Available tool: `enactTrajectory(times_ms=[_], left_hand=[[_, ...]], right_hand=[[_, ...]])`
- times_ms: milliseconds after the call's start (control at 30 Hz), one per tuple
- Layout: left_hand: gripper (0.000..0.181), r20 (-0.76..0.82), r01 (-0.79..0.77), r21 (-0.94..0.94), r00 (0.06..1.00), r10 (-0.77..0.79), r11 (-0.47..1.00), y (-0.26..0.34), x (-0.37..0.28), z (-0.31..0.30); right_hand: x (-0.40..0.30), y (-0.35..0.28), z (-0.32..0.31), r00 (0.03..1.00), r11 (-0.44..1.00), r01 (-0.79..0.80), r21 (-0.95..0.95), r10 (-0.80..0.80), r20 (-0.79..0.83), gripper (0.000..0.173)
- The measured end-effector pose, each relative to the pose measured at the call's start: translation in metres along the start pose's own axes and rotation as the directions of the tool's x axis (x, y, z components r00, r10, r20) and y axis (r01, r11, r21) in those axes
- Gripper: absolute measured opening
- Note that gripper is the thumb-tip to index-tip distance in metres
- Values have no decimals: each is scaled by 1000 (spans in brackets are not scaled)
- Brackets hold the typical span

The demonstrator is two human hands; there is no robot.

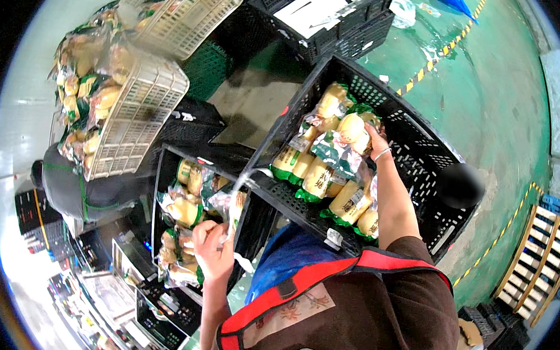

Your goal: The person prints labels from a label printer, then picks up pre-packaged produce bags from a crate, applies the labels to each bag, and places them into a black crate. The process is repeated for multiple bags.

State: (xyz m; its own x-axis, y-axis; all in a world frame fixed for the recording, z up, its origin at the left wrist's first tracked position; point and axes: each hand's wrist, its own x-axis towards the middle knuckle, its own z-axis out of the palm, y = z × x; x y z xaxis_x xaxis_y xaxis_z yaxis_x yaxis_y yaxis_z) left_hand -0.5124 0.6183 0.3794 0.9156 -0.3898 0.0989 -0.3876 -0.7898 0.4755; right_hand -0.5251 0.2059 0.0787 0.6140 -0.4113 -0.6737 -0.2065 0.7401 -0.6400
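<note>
A black plastic crate (422, 121) stands before me, with bagged pale-yellow produce (316, 177) packed in its left part. My right hand (377, 140) is inside it, gripping a clear and green bag of round produce (350, 129) on top of the others. Lower left, my left hand (214, 248) is closed on a thin strip of clear plastic (237, 191), over the edge of a second black crate (161, 168). That crate holds more bagged produce (181, 212). My right fingertips are partly hidden by the bag.
Cream plastic crates (139, 113) heaped with bagged produce stand at the left, beside a person in grey (87, 187). Black crates (327, 38) with white sheets are beyond. A wooden pallet (534, 258) lies at the right, and yellow-black tape (428, 66) marks the green floor.
</note>
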Motion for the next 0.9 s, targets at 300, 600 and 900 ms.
enactTrajectory(times_ms=[300, 600, 900], left_hand=[[13, -165, -57, 44, 984, 64, 997, -25, -14, 3], [28, -283, -123, 52, 950, 133, 991, -58, -40, -7], [33, -161, 457, -344, 832, -531, 820, -123, -102, -1]], right_hand=[[-38, -2, 36, 552, 154, 138, -978, -832, -53, 62], [-224, 69, 277, 219, 843, 213, -493, 451, 865, 25], [-256, 155, 323, 156, 650, 404, -643, 644, 749, 39]])
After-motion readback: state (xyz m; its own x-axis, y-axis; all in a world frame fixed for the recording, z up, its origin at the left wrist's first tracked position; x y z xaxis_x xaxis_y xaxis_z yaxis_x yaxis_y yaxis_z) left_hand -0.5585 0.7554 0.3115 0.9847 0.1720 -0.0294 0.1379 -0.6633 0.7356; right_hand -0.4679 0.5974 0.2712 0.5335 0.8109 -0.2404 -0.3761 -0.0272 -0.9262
